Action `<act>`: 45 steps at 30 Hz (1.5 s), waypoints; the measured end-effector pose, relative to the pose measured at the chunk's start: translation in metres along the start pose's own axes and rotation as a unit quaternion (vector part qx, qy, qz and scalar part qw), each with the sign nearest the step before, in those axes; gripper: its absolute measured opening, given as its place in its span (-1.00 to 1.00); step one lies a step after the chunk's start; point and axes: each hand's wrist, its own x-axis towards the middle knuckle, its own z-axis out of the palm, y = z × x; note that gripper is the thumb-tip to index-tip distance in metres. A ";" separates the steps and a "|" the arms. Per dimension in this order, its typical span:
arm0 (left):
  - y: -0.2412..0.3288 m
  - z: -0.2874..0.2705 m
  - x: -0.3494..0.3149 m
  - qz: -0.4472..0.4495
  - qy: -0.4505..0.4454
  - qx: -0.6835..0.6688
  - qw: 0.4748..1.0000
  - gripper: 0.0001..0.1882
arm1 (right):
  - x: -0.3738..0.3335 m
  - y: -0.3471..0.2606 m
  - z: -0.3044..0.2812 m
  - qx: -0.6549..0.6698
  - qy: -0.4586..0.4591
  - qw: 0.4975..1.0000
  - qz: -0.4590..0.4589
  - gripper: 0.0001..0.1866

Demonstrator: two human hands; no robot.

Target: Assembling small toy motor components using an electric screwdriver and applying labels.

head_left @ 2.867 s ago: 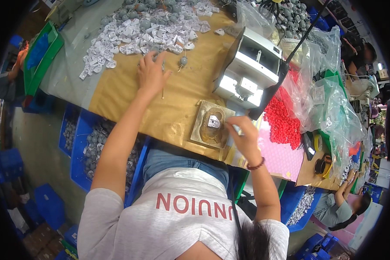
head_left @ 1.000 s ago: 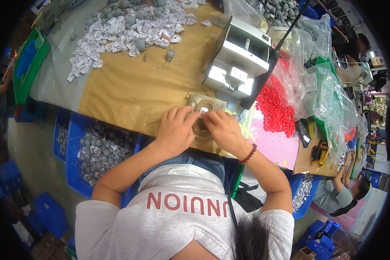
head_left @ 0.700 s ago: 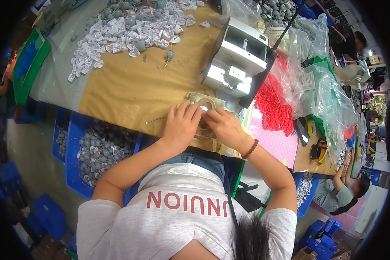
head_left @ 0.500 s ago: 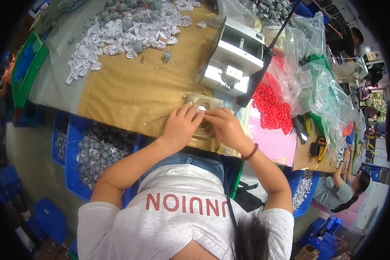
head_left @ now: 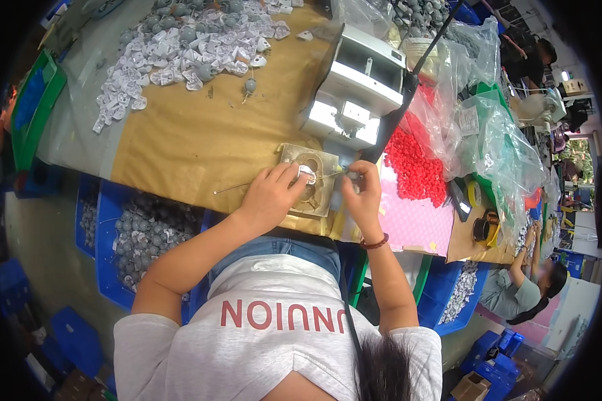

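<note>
My left hand [head_left: 269, 194] is closed, its fingertips pinching a small white plastic piece [head_left: 306, 172] over the round recess of a block-shaped fixture [head_left: 289, 153]. A thin wire [head_left: 231, 189] sticks out to the left of that hand, and its tip is free. My right hand [head_left: 366, 200] has its fingers bent around a small grey ball [head_left: 352, 176], just right of the fixture. Between the white piece and the ball runs a thin, light strand [head_left: 330, 174]. My fingers partly cover both parts.
A heap of white pieces [head_left: 174, 57] mixed with grey balls lies at the far left. Beyond the fixture stands a white machine [head_left: 358, 83]. Red parts [head_left: 411, 167] are piled to the right. A blue bin [head_left: 107, 267] of grey parts sits below the table edge.
My right hand has moved away from the white piece to the right and now shows a grey ball in its fingers. My left hand stays at the fixture, which is less covered.
</note>
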 end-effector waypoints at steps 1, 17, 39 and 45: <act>0.000 0.000 0.000 -0.001 -0.002 0.000 1.000 -0.64 | 0.004 0.002 0.003 0.119 0.013 0.992 0.047 -0.71; -0.003 0.002 -0.001 -0.026 -0.008 -0.031 0.999 -0.59 | 0.041 -0.026 0.001 0.367 -0.088 0.915 0.146 -0.65; 0.002 0.004 0.032 -0.124 0.003 -0.068 0.990 -0.63 | 0.037 -0.037 0.019 -0.089 -0.064 0.990 -0.087 -0.45; 0.000 0.009 0.032 -0.126 0.003 -0.061 0.990 -0.65 | 0.095 0.014 -0.028 -0.154 0.255 0.954 -0.034 -0.44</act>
